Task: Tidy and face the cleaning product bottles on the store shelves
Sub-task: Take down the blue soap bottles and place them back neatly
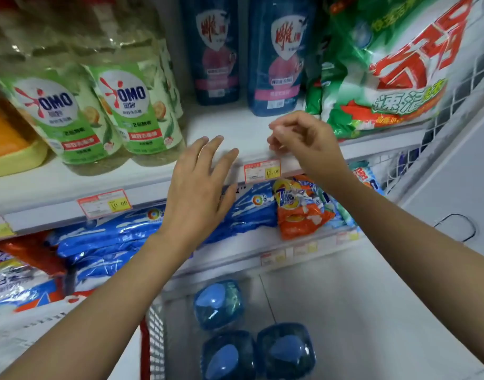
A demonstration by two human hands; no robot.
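Note:
Two dark blue bottles stand on the white shelf (229, 130): one further back (212, 50), one nearer the edge (279, 58). To their left stand two green-labelled OMO bottles, one on the left (62, 116) and one beside it (142, 105). My left hand (199, 187) hovers at the shelf's front edge with straight fingers, holding nothing. My right hand (303, 144) is just in front of the nearer blue bottle, fingers loosely curled, and holds nothing. Several more blue bottles (258, 349) stand on the floor below, seen from above.
A big green and red powder bag (386, 67) leans at the shelf's right end. A yellow tub (13, 149) sits far left. Blue bags (112, 237) and an orange Tide bag (298, 209) fill the lower shelf. A red-rimmed basket (150, 341) stands below.

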